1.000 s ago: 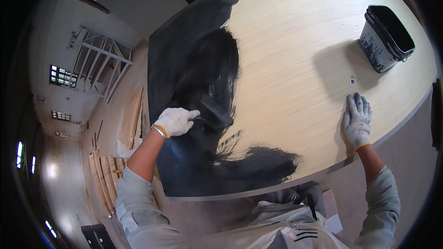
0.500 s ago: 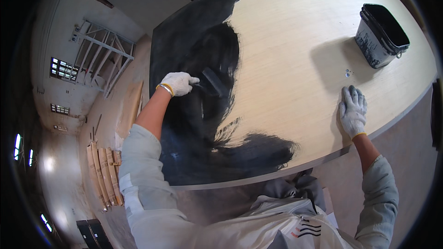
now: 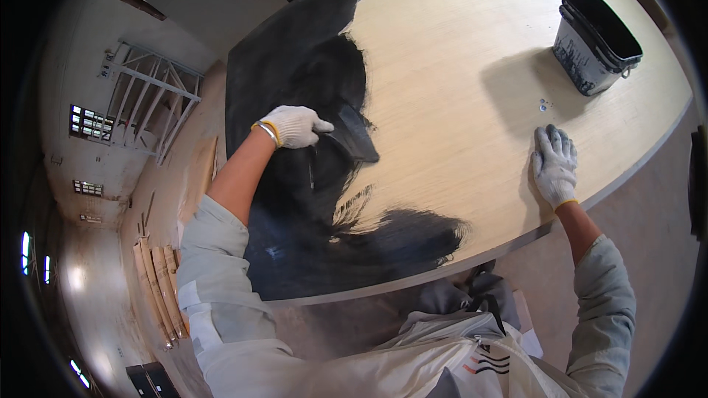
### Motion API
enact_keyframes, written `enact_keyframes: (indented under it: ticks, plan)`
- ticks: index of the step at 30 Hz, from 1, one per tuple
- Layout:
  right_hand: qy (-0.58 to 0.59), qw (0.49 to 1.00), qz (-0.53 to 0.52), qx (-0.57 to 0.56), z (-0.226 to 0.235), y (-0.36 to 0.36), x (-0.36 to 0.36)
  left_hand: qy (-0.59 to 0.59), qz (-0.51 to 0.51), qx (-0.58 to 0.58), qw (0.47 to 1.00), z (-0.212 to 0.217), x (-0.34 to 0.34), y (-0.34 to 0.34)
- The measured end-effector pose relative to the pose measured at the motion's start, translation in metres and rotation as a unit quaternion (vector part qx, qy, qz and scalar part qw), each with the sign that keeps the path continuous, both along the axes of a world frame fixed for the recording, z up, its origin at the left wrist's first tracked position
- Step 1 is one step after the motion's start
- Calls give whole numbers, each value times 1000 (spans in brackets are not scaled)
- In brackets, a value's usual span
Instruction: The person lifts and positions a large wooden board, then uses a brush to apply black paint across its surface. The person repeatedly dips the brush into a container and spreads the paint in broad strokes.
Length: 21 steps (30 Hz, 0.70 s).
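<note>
My left hand (image 3: 295, 127), in a white knit glove, is closed round the handle of a wide black paintbrush (image 3: 357, 135). The bristles lie against a pale wood panel (image 3: 442, 81), at the border between its bare wood and a streaky coat of black paint (image 3: 295, 74) over the left part. My right hand (image 3: 554, 166), gloved with grey-stained fingertips, rests flat on the bare wood near the right edge. Beyond it a paint-smeared bucket (image 3: 594, 44) with black inside stands on the panel. Small spots (image 3: 543, 105) lie between hand and bucket.
On the floor at left lie long brown wrapped bundles (image 3: 158, 287). A pale metal frame (image 3: 151, 96) stands farther off near the wall. Dark flat boxes (image 3: 153, 380) are at the lower left. The panel's front edge (image 3: 398, 284) runs close before my body.
My left hand has drawn the paintbrush rightward and slightly nearer, to the rim of the black area. The right hand stays flat on the panel. The whole view has shifted a little.
</note>
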State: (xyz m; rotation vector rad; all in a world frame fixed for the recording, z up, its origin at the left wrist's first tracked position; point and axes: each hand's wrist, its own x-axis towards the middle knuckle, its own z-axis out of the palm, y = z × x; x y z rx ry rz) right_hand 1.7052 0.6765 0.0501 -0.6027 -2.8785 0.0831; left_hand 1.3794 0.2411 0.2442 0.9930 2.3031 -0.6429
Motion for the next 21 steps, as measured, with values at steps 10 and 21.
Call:
enact_keyframes:
  ticks: [10, 21]
  plan:
    - [1, 1000, -1, 7, -2, -3, 1, -20, 41, 6, 999, -3, 53, -44]
    - [-25, 999, -5, 26, -2, -6, -1, -11, 51, 44, 998, -5, 66, -105]
